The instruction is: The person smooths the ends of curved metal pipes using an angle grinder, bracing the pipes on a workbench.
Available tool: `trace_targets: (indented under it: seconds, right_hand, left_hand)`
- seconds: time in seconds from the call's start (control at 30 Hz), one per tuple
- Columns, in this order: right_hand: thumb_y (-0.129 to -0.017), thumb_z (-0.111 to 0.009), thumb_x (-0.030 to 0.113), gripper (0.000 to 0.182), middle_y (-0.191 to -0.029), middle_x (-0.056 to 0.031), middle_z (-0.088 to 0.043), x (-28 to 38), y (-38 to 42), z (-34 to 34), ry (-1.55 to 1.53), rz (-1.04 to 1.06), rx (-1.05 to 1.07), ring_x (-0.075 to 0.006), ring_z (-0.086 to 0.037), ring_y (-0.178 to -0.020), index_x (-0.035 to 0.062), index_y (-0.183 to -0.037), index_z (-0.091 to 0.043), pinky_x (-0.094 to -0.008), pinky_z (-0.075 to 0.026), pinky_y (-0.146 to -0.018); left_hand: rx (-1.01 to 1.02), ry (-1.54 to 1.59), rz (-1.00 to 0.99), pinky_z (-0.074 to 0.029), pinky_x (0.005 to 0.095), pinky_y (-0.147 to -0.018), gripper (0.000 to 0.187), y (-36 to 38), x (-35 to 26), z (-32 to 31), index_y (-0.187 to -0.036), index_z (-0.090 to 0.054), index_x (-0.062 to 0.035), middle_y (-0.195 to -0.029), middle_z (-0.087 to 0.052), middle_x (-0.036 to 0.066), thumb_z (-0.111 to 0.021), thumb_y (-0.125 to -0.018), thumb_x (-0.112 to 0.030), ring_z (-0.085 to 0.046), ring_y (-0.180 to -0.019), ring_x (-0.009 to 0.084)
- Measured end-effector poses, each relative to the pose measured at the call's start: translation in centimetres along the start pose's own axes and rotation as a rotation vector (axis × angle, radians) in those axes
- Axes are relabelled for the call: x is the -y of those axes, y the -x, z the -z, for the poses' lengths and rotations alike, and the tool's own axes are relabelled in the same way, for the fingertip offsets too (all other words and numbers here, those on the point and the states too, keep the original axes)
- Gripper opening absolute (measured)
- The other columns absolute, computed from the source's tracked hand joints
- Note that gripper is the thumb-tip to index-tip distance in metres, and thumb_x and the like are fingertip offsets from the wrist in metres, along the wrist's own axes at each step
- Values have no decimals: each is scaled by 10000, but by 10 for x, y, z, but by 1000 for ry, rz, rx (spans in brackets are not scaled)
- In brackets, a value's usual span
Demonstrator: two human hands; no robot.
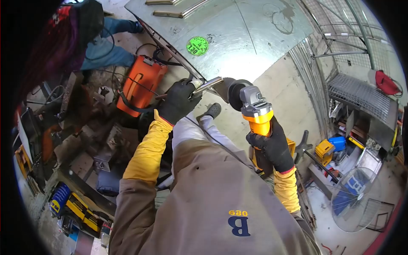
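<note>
My left hand (180, 98), in a black glove, is closed round a short shiny metal tube (208, 86) near the corner of the metal table (229, 46). The tube's free end points right, close to the grinder's disc. My right hand (273, 145), also black-gloved, is wrapped round the yellow body of an angle grinder (256, 111). The grinder's dark disc and guard (238, 92) face left, beside the tube; whether they touch is unclear. Bent metal tubes (182, 12) lie at the table's far edge.
An orange machine (141, 86) with cables stands left of my left hand. A person in blue trousers (106, 49) is at the upper left. Scrap metal (91, 157) lies at left. Right are long metal bars (314, 85), a fan (356, 197) and a red bag (386, 83).
</note>
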State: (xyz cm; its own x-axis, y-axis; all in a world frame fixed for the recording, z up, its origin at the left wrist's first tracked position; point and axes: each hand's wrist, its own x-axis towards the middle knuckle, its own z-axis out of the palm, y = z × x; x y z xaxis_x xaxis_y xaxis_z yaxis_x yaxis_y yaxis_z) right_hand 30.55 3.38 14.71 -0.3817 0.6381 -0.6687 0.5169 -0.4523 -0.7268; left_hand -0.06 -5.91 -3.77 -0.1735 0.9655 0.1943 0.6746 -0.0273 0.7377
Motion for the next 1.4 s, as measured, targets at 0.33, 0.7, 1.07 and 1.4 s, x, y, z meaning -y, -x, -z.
trace_targets:
  seconds: [0.33, 0.7, 1.07, 1.4]
  right_hand:
    - [-860, -910, 207, 576, -1097, -98, -731, 20, 14, -12, 197, -151, -54, -206, -674, -962, 30, -1331, -631, -387, -564, -885]
    - [-871, -921, 228, 577, -1090, -135, -754, 35, 16, -15, 209, -179, -54, -245, -711, -940, 26, -1330, -636, -406, -580, -849]
    - [-879, -925, 244, 565, -1055, -195, -777, 60, 12, -20, 412, -137, -23, -357, -773, -946, 13, -1302, -632, -439, -586, -837]
    - [-896, -913, 295, 590, -1039, -204, -769, 73, 3, -21, 485, -105, 9, -387, -776, -946, 6, -1310, -608, -447, -583, -812]
  left_hand:
    - [232, -211, -159, -574, 479, -900, 367, -21, 5, 9, -1122, -796, -66, -1143, -788, 188, -845, -919, -369, -753, -1045, 377]
    - [195, -441, -442, -544, 441, -942, 170, -40, -5, 27, -1068, -725, -112, -866, -681, 48, -713, -925, -204, -693, -869, 254]
    - [250, -436, -465, -499, 438, -849, 216, -41, -8, 34, -1113, -733, -80, -1021, -683, 85, -661, -923, -157, -636, -941, 256]
    - [309, -505, -404, -489, 424, -858, 300, -41, -19, 38, -1206, -728, -69, -1173, -731, 136, -651, -933, -165, -659, -1020, 263]
